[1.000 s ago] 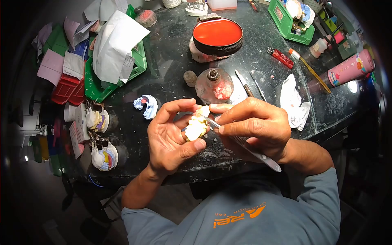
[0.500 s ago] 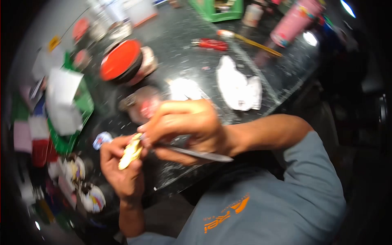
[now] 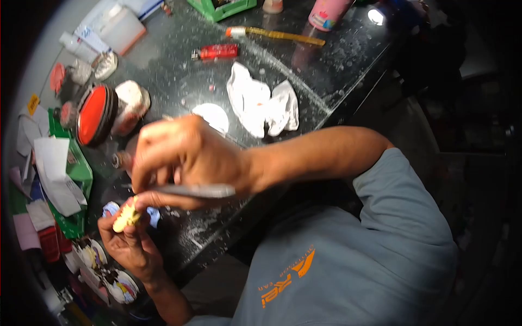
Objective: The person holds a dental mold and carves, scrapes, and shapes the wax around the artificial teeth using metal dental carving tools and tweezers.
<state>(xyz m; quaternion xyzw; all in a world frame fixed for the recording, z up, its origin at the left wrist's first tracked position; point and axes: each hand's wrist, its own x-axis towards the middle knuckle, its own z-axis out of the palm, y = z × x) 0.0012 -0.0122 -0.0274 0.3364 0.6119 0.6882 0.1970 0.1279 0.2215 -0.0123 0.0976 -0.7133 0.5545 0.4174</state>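
My left hand (image 3: 133, 251) pinches a small, knobbly yellow piece (image 3: 126, 218) between thumb and fingertips, at the lower left of the head view. My right hand (image 3: 196, 155) is closed around a slim metal hand tool (image 3: 204, 190), whose flat grey end points right, past the palm. The tool's other end is hidden by the fingers, close to the yellow piece. Fingertips of my right hand meet the piece's upper edge. Just behind the left fingers lies a crumpled blue-and-white scrap (image 3: 153, 216).
On the dark, dusty tabletop (image 3: 179, 60) lie a crumpled white cloth or paper (image 3: 281, 111), a red lighter (image 3: 218, 51) and a yellow toothbrush (image 3: 280, 36). A red-faced oval object (image 3: 92, 120) leans by a whitish cast (image 3: 132, 103). Papers cover a green tray (image 3: 81, 182) at left.
The view has swung, so the tabletop things sit further left and higher. The metal tool lies more level now. Both hands still hold their things close together.
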